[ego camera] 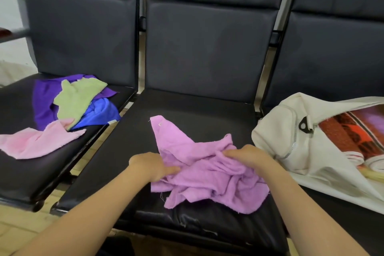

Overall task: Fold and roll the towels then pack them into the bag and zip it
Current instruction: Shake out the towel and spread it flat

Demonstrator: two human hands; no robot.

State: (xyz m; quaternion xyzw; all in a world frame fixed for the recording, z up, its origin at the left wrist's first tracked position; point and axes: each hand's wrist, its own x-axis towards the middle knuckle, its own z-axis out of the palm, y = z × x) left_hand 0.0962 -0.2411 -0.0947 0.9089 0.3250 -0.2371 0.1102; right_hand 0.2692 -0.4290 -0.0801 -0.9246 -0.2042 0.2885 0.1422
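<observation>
A crumpled lilac towel (209,174) lies on the middle black seat (187,110). My left hand (151,165) grips its left side, fingers curled into the cloth. My right hand (247,155) grips a bunched fold near the top right of the towel. On the right seat a cream bag (301,151) lies on its side with its zip open. Rolled towels in orange, red and white (353,141) show inside it.
On the left seat is a loose pile: a purple towel (44,100), a pale green one (79,97), a blue one (101,113) and a pink one (39,141) hanging toward the front. Dark padded seat backs (207,48) rise behind.
</observation>
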